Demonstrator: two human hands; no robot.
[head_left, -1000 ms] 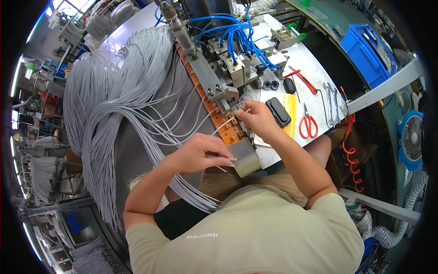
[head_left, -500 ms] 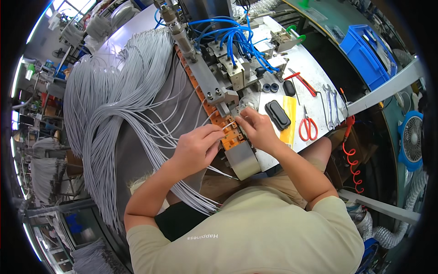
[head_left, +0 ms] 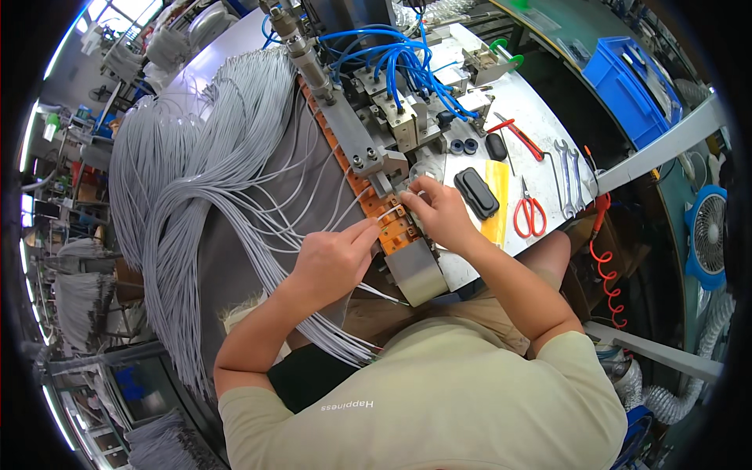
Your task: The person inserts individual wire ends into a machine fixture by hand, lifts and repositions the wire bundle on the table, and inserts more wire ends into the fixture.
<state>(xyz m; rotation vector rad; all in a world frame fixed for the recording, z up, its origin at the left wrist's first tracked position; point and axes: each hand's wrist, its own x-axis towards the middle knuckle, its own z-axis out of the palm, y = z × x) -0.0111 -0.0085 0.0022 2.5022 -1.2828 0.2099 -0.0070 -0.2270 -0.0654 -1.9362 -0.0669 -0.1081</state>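
My left hand (head_left: 333,260) is closed in a pinch on a light grey cable (head_left: 388,211) at the near end of a row of orange fixture blocks (head_left: 398,233). The cable's short end slants across the blocks toward my right hand (head_left: 440,213). That hand's thumb and forefinger are pinched together at the row's right edge, beside the cable's far tip; whatever lies between them is too small to make out. A grey metal block (head_left: 417,274) ends the row nearest me. Just beyond my fingers stands the machine's metal press head (head_left: 381,183).
A thick bundle of grey cables (head_left: 184,188) drapes over the table at left, some running under my left forearm. Blue air hoses (head_left: 392,51) top the machine. Red-handled scissors (head_left: 530,215), a black case (head_left: 476,193), wrenches (head_left: 564,176) and a yellow sheet (head_left: 497,204) lie at right.
My left hand has shifted slightly left and down, and my right fingertips slightly left and up. The cable between them stays over the orange blocks.
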